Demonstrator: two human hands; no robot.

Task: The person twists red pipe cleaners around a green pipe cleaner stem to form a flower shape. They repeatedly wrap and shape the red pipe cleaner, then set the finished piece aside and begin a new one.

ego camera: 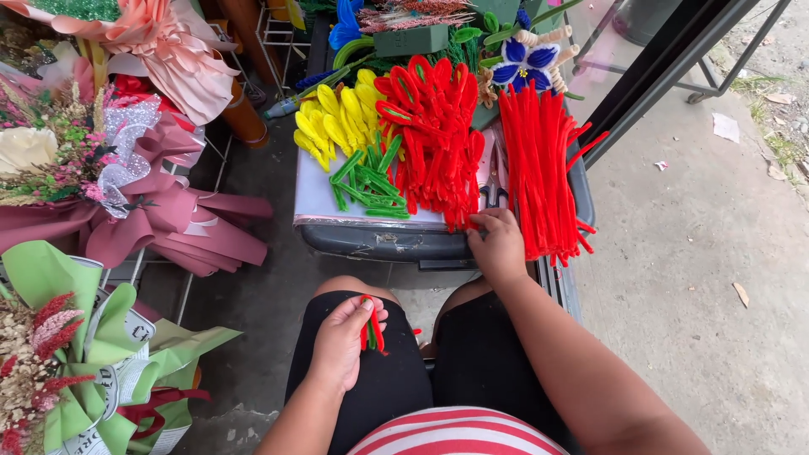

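Note:
My left hand (344, 339) rests on my left thigh and grips a small bundle of red and green pipe cleaner pieces (372, 334). My right hand (497, 244) reaches forward to the front edge of a low dark table (379, 242), its fingers closed on the ends of the looped red pipe cleaners (434, 135). To the right of that hand lies a bunch of straight red pipe cleaners (543, 173). Scissors (494, 192) lie just beyond my right hand. Yellow loops (337, 118) and short green pieces (366, 181) sit on a pale board on the table.
A blue and white pipe-cleaner flower (524, 59) and green foam blocks (411, 40) stand at the table's back. Wrapped bouquets fill the left: maroon paper (168, 227), green paper (93, 354), peach paper (177, 50). Concrete pavement (708, 278) lies to the right beyond a dark metal frame (666, 67).

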